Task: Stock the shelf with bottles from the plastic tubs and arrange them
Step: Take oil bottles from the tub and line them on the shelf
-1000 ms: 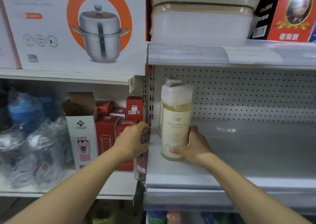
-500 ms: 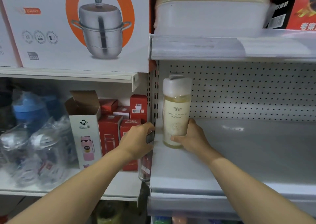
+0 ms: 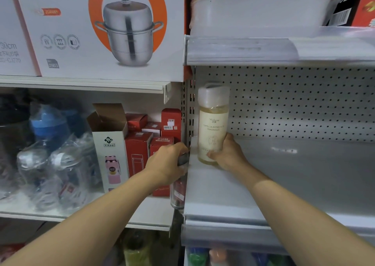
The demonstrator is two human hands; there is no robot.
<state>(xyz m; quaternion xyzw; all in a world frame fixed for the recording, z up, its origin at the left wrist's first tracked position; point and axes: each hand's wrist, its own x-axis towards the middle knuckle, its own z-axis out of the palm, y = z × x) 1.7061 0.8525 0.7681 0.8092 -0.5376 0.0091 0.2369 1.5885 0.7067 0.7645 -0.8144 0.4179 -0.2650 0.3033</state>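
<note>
1. My right hand [image 3: 227, 156] grips the lower body of the pale yellow bottle [image 3: 213, 127]; thumb curls across the front near the base, fingers wrap round the side at 3 o'clock.
2. The bottle stands upright on the grey shelf [image 3: 304, 180], in its far left corner, at 12 o'clock from my right hand. Its white cap [image 3: 213, 97] sits just in front of the pegboard back panel [image 3: 304, 103]. Whether the base rests fully on the shelf, I cannot tell.
3. My left hand [image 3: 168, 164] is at 9 o'clock from the bottle, beside the slotted upright post [image 3: 189, 111]. Its fingers are curled and clamped on the dark top of a clear glass bottle [image 3: 178, 192], which hangs below the hand, in front of the shelf edge.
4. At 9 o'clock from the left hand stand red boxes [image 3: 140, 150] and a white carton [image 3: 110, 154] with open flaps.
5. At 11 o'clock, on the upper shelf, sits a steamer pot box [image 3: 105, 30].
</note>
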